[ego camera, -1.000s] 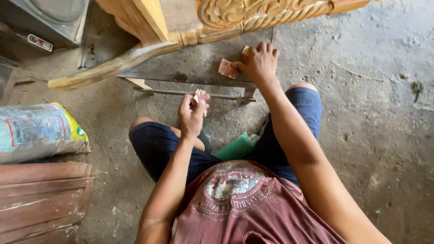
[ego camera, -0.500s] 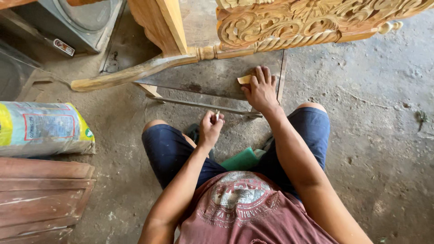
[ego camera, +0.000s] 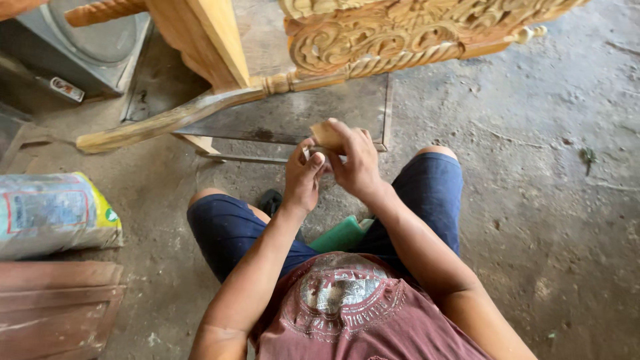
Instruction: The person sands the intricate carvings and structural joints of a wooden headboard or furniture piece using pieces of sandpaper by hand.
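Both forearms raised from the lap and bent inward, meeting in front of the knees. Right hand (ego camera: 357, 163) curled, fingers folded over a small tan block (ego camera: 328, 135), its upper corner poking out above the knuckles, just below the edge of the carved wooden furniture piece (ego camera: 373, 33). Left hand (ego camera: 303, 179) half closed, fingertips pressed against the right hand's fingers at the block's lower edge; whether anything is pinched there cannot be told. Block held in the air over the concrete floor (ego camera: 533, 167), between the two knees in dark blue shorts (ego camera: 227, 230).

At far left, a plump sack (ego camera: 53, 213) lying on its side: pale plastic, blue and red printed panel, yellow-green end. Below it, reddish-brown boards (ego camera: 57, 307). Upper left, a small white and red label (ego camera: 67, 89) on a grey metal box (ego camera: 80, 53). Green object (ego camera: 343, 235) tucked between the thighs
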